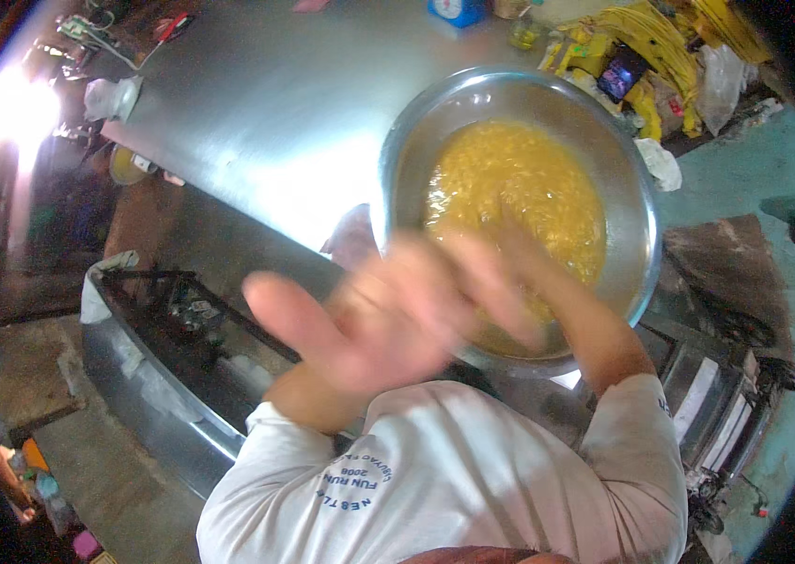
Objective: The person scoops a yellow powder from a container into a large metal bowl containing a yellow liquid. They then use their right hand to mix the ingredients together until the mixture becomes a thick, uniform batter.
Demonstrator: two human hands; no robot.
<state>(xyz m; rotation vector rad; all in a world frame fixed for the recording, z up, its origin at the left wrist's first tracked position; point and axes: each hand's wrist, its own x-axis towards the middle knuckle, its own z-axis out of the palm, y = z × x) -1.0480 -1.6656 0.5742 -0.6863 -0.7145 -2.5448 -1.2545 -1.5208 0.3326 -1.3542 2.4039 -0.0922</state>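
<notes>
Raised close to the camera, my left hand is blurred by motion. Its palm faces me, thumb and fingers apart, with nothing in it. It overlaps the near left rim of a large stainless steel basin in the view. Yellow liquid, rippled and lumpy on top, fills the basin's bottom. My right hand reaches down into that liquid from the near right side. Its fingertips are blurred or sunk in, so whether it grips anything is hidden.
The basin stands on a metal tabletop. Beyond it lie a blue dial scale, a lit phone, yellow plastic material and a white cloth. A metal-sided open unit stands left; dark equipment is at right.
</notes>
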